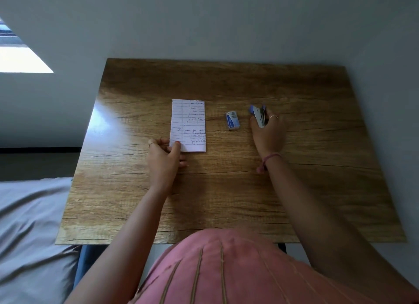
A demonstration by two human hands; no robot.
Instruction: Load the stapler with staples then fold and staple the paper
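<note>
Showing a person seated at a wooden counter (pixel 226 190), with the folded paper (pixel 188 124) as the landmark for all positions. The paper, a lined sheet with handwriting, lies flat and already folded into a narrow strip. The left hand (pixel 164 156) sits at the paper's near left corner, thumb on top and fingers beside the edge, its grip pinching that corner. Just to the right of the paper lies a small staple box (pixel 232 120), apart from both hands. Further right again, the right hand (pixel 267 133) has its grip curled around the stapler (pixel 259 116), which appears tilted with its metal underside showing; whether its magazine is shut cannot be told. A grey bed (pixel 29 224) stands left of the counter. Judged risks: if the stapler is carried across carelessly it may knock the staple box, scattering staples; if the left pinch loosens, the fold may spring open or shift, so the staple would catch only one layer or land crooked; an unclosed magazine would jam.
</note>
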